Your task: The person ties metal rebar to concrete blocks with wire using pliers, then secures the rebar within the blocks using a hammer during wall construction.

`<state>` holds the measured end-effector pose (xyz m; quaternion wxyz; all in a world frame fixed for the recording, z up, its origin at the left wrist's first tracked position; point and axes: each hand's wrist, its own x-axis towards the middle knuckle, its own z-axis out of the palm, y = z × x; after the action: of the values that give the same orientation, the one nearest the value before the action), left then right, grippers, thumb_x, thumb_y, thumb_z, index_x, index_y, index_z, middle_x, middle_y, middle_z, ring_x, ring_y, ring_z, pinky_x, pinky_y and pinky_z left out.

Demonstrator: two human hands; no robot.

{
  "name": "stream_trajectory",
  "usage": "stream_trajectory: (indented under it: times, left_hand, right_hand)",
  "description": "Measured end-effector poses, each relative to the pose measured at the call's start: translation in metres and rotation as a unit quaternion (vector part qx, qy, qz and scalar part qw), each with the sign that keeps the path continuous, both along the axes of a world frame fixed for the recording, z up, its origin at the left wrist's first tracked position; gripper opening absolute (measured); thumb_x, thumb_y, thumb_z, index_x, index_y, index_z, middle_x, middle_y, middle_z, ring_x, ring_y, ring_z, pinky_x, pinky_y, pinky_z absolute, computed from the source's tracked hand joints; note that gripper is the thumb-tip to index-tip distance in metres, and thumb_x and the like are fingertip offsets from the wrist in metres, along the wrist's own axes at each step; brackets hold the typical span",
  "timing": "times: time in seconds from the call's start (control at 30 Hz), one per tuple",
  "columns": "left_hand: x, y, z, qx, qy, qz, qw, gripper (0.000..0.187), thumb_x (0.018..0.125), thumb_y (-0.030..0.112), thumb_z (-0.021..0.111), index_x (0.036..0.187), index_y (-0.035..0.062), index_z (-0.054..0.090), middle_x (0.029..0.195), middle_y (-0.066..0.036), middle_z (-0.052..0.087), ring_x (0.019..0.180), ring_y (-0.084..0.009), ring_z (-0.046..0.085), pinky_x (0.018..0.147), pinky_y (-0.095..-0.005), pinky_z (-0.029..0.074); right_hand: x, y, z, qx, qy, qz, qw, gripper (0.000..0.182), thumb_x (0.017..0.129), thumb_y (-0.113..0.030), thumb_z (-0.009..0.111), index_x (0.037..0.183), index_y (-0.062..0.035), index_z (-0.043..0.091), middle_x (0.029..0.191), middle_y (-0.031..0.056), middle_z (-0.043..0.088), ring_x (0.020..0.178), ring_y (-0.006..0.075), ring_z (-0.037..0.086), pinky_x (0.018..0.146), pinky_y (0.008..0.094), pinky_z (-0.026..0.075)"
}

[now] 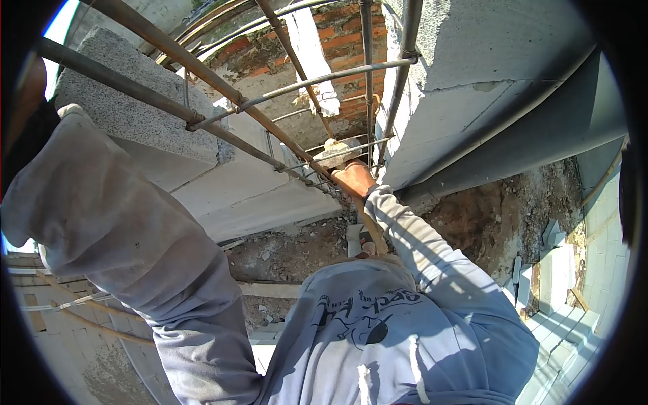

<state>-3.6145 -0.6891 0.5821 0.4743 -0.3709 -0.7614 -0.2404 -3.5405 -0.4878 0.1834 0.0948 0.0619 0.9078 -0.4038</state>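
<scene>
My right hand is closed in a fist low between the rebar rods, and a wooden handle runs down from it toward my body. Just beyond the fist is a rough, pale, stone-like block; whether it is joined to the handle I cannot make out. My left hand is raised at the far left edge, dark and mostly cut off, close to the end of a steel bar. Its fingers are hidden. The rebar cage stands in the gap between two block walls.
A grey block wall rises on the left and another on the right. Behind the cage are old brickwork and a hanging white strip. Rubble ground and broken block pieces lie at right.
</scene>
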Motion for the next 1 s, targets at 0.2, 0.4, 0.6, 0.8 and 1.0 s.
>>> stream_trajectory:
  times: [0.2, 0.4, 0.6, 0.8, 1.0]
  left_hand:
    - [-0.004, -0.001, 0.002, -0.004, 0.001, 0.003, 1.0, 0.034, 0.094, 0.008, 0.042, 0.126, 0.0029, 0.05, 0.121, -0.017, 0.056, 0.113, -0.0285, 0.055, 0.098, -0.0388, 0.042]
    - [-0.003, -0.001, 0.002, -0.003, 0.003, 0.002, 1.0, 0.034, 0.093, 0.008, 0.042, 0.127, 0.0032, 0.05, 0.122, -0.017, 0.056, 0.113, -0.0284, 0.055, 0.098, -0.0387, 0.042]
    - [-0.005, 0.0, 0.005, -0.006, 0.002, 0.001, 1.0, 0.035, 0.093, 0.007, 0.042, 0.127, 0.0035, 0.049, 0.122, -0.017, 0.056, 0.113, -0.0283, 0.055, 0.098, -0.0386, 0.041]
    - [-0.003, -0.001, 0.007, -0.007, 0.009, 0.0, 1.0, 0.035, 0.093, 0.007, 0.042, 0.127, 0.0038, 0.049, 0.122, -0.017, 0.056, 0.114, -0.0282, 0.055, 0.098, -0.0385, 0.041]
    - [-0.005, 0.001, 0.009, -0.015, 0.009, 0.001, 1.0, 0.035, 0.093, 0.006, 0.042, 0.127, 0.0041, 0.049, 0.122, -0.017, 0.056, 0.114, -0.0281, 0.054, 0.098, -0.0385, 0.041]
  right_hand:
    - [0.004, 0.007, -0.021, 0.26, 0.158, 0.029, 0.952, 0.011, 0.08, -0.015, 0.051, 0.085, -0.0079, 0.059, 0.078, 0.011, 0.065, 0.064, 0.0251, 0.065, 0.06, 0.0371, 0.051]
    - [-0.003, 0.001, -0.007, 0.007, -0.021, -0.009, 1.0, 0.019, 0.081, -0.017, 0.048, 0.069, -0.0075, 0.059, 0.055, 0.0067, 0.061, 0.053, 0.0197, 0.063, 0.051, 0.0326, 0.05]
    - [0.006, 0.006, -0.001, 0.148, 0.082, 0.072, 0.983, 0.017, 0.078, -0.02, 0.053, 0.072, -0.0052, 0.058, 0.06, 0.0128, 0.062, 0.068, 0.0289, 0.064, 0.064, 0.0381, 0.05]
    - [0.007, -0.001, -0.008, 0.122, 0.14, 0.03, 0.982, 0.018, 0.08, -0.021, 0.05, 0.073, -0.0091, 0.06, 0.057, 0.0108, 0.061, 0.057, 0.025, 0.064, 0.058, 0.0369, 0.051]
    - [0.002, -0.007, 0.021, -0.111, -0.074, -0.098, 0.986, 0.015, 0.077, -0.016, 0.052, 0.072, -0.0058, 0.061, 0.072, 0.015, 0.064, 0.062, 0.0267, 0.062, 0.057, 0.0404, 0.049]
